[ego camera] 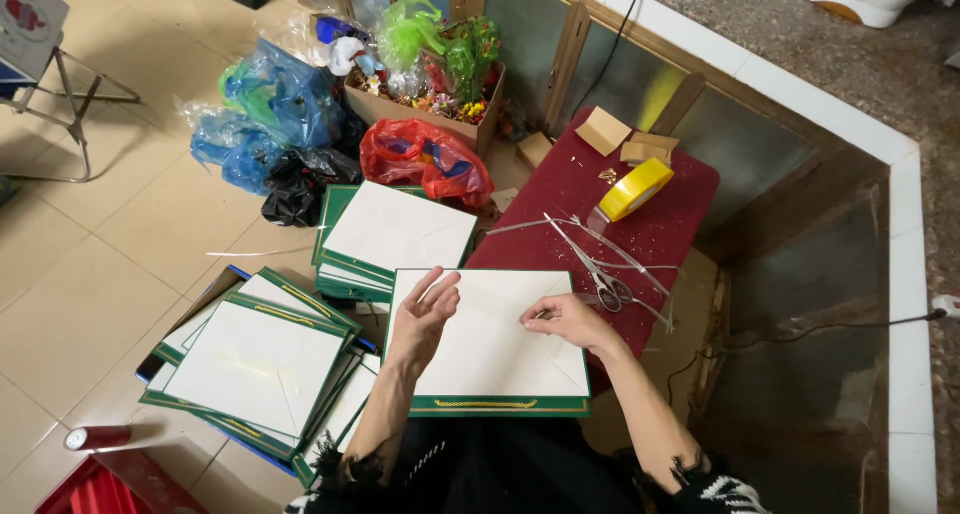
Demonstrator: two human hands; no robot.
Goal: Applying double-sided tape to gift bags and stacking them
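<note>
From the head camera, looking straight down: two hands over one white envelope-fronted card [490, 339] with a green border and gold trim, lying partly on the dark red table [600, 189] and partly over the person's lap. The left hand [425, 314] lies open, fingers spread flat on the card's left edge. The right hand [565, 317] has its fingertips pinched together on the card's right side; what they pinch is too small to make out.

Counting now: one pair of scissors [608, 289] just beside the right hand, among several thin clear strips [600, 244], which overlap too much to count. One roll of yellow tape [635, 189] farther back on the table, and three small cardboard pieces [620, 139] behind it.

Two stacks of the same green-edged cards: one stack [395, 234] just beyond the held card, another stack [265, 369] fanned out on the floor to the left; the number in each is hidden by the top sheets.

Containers: a cardboard box [420, 109] filled with colourful wrapped ornaments and green cellophane. Beside it one red plastic bag [425, 159], one black bag [300, 184], and blue bags [265, 109], their contents unreadable. One red can [97, 437] lies on the tile floor, and a red object at bottom left is cut off by the frame.
</note>
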